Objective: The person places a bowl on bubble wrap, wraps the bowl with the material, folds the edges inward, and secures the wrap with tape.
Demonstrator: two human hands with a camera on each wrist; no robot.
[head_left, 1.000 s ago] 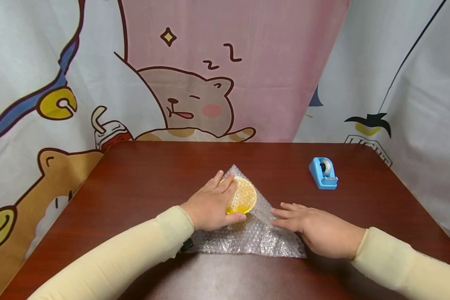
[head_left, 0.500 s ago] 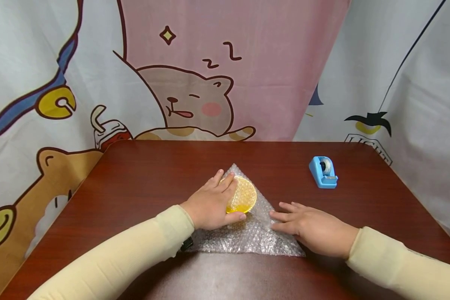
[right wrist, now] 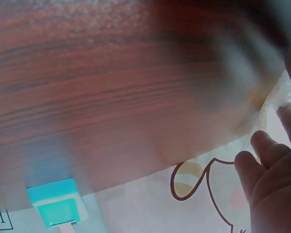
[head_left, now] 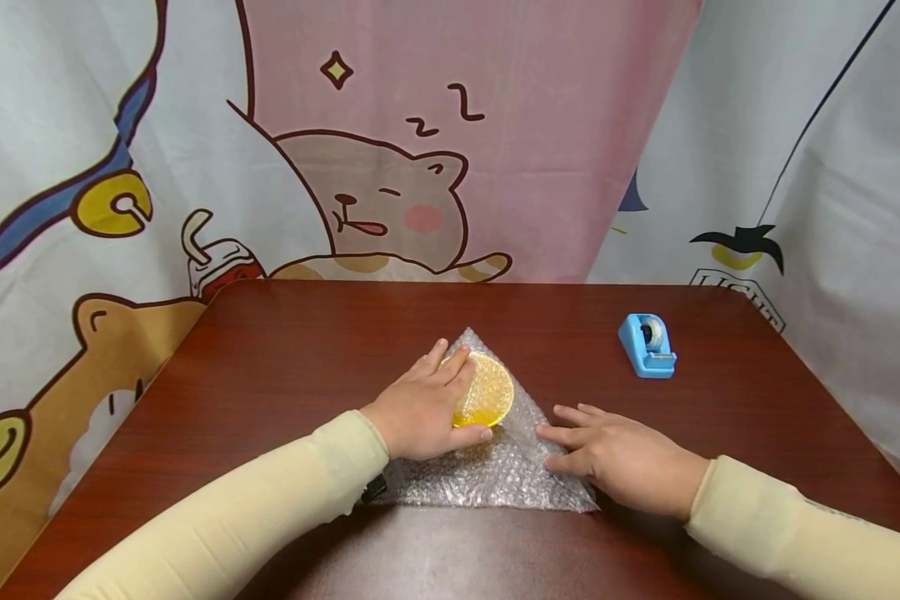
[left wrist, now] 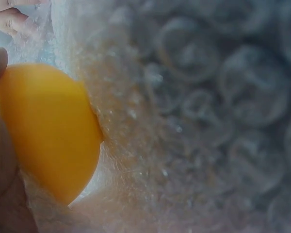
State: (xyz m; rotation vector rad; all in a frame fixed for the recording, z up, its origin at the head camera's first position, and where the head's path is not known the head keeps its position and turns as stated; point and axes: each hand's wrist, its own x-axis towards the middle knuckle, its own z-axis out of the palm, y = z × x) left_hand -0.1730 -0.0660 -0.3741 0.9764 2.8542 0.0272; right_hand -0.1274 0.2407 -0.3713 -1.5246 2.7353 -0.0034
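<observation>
A round yellow bowl-like thing [head_left: 487, 392] with a paler face lies under bubble wrap [head_left: 487, 483] in the middle of the table. Over its left side rests my left hand [head_left: 423, 412], fingers spread and nearly straight, thumb along the near side. The left wrist view shows its smooth yellow wall [left wrist: 48, 126] bare beside the hand, with bubble wrap [left wrist: 194, 121] filling the right. At the wrap's right edge, my right hand [head_left: 622, 458] touches the sheet with extended fingertips. In the right wrist view its fingers [right wrist: 266, 160] reach to a raised strip of wrap [right wrist: 269, 104].
A light blue tape dispenser [head_left: 647, 346] with a roll of clear tape stands at the back right of the dark red-brown table [head_left: 330, 325]. Behind the table hangs a cartoon-printed curtain [head_left: 555, 142].
My right hand has shifted slightly left, and the wrap's near right corner has moved left with it. The left hand and the yellow thing have stayed in place.
</observation>
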